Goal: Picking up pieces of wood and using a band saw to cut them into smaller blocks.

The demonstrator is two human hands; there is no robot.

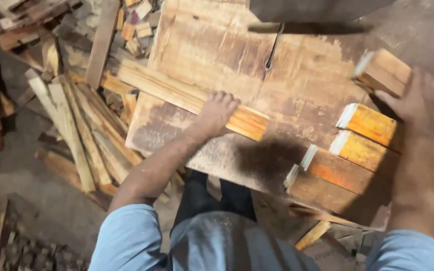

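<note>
Far left: a loose heap of offcuts and thin slats [71, 125], strewn over a dusty floor, some leaning under the edge of the bench.

Next, a worn wooden bench top [217, 45], stained and scratched, with a narrow saw slot [273, 47] near its far edge.

Across its left half lay a long pale plank [177, 93], running diagonally from the scrap heap toward the middle of the bench. Pressed flat on top of it, close to its near end: the left hand [217, 111], fingers curled loosely over the far edge, palm down, not closed round it so much as pinning and guiding it. Judged stiff, dry and fairly light for its length, rough-sawn, so splintery rather than slippery; best gripped over the edges near the end, where the hand already sat, with the far end left to slide on the bench.

Further right, three short blocks [365, 145] side by side at the bench's right edge, ends painted white, faces orange-brown, touching one another.

Above them, a fourth short block [385, 73], blurred, lifted or tilted clear of the others. Over its near end: the right hand [413, 100], fingers spread and wrapped on the block. Probably dense for its size, rigid, easy to take by the end with one hand.
</note>
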